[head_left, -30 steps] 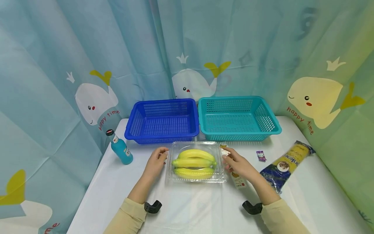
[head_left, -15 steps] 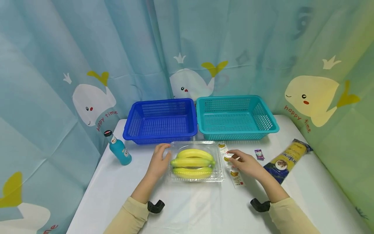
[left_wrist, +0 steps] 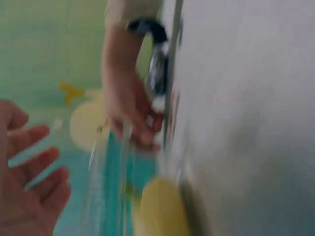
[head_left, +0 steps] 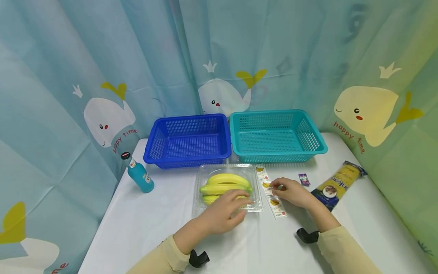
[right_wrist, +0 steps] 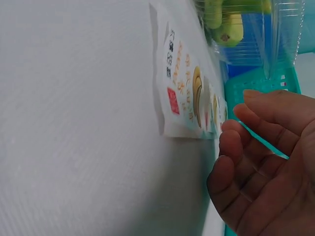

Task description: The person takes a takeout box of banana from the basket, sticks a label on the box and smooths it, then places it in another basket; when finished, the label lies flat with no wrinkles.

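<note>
A clear plastic clamshell box (head_left: 256, 207) lies on the table with several bananas (head_left: 224, 188) inside. My left hand (head_left: 222, 213) is over the box's front, hiding part of the lowest banana; in the left wrist view its fingers are spread and empty. To the right of the box lies a strip of white labels (head_left: 276, 207) printed with bananas. My right hand (head_left: 291, 192) is at the strip's middle label, fingertips right at its edge. In the right wrist view the fingers are loosely bent, with nothing seen between thumb and fingers.
Behind the box stand a dark blue basket (head_left: 191, 161) and a teal basket (head_left: 277, 156), side by side. A blue bottle (head_left: 141, 177) is at the left. On the right are a small purple packet (head_left: 303, 179) and a yellow and blue bag (head_left: 338, 186).
My left hand has left the box's left side and moved right, across its front. My right hand has drawn away from the box's right side to the label strip, uncovering more labels.
</note>
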Action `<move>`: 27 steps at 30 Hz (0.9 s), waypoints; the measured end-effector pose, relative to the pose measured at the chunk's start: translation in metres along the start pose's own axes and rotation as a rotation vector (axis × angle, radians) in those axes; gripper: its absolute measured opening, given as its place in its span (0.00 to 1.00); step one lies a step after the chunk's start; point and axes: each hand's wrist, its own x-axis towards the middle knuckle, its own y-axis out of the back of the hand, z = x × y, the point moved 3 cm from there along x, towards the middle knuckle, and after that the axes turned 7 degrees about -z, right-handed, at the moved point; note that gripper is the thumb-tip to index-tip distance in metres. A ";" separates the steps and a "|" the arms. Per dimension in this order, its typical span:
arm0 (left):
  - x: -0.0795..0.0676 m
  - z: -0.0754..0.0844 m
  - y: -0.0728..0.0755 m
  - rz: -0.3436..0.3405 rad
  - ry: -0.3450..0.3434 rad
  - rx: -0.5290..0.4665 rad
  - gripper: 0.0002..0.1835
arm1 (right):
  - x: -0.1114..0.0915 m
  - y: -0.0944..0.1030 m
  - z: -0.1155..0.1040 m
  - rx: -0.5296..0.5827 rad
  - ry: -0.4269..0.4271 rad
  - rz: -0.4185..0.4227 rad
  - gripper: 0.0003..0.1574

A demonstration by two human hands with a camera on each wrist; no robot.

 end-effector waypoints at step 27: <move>0.056 0.002 -0.103 -0.630 -0.099 0.067 0.32 | 0.033 0.000 0.001 -0.071 0.055 0.039 0.15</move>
